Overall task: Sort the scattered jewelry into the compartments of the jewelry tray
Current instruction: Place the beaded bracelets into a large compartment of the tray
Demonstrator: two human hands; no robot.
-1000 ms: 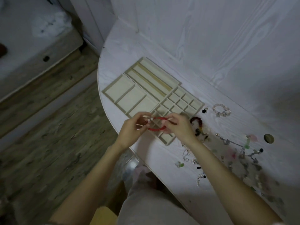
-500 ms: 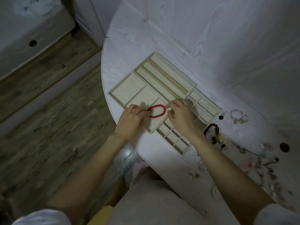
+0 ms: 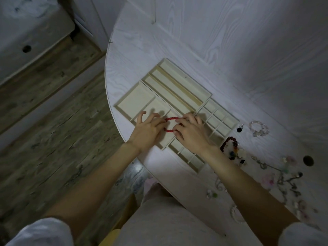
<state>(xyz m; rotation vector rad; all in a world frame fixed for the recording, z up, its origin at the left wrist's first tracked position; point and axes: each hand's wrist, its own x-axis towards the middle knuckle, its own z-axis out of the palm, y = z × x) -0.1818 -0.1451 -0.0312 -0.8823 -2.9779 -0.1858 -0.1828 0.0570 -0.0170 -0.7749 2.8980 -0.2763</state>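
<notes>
Both hands pinch the red bead bracelet [image 3: 170, 124] between them: my left hand [image 3: 146, 131] grips its left end with curled fingertips, my right hand [image 3: 190, 131] grips the right end. I see the bracelet over one of the mid-sized compartments of the cream jewelry tray [image 3: 136, 100], which sits on the white counter [image 3: 177, 41]. Scattered jewelry [image 3: 266, 167] lies on the counter to the right of the tray, a clear bead bracelet [image 3: 258, 128] among it.

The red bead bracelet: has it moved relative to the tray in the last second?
Yes. The red bead bracelet went from over the beige compartment tray's small-cell edge to its medium compartment, towards the table's rounded end.
</notes>
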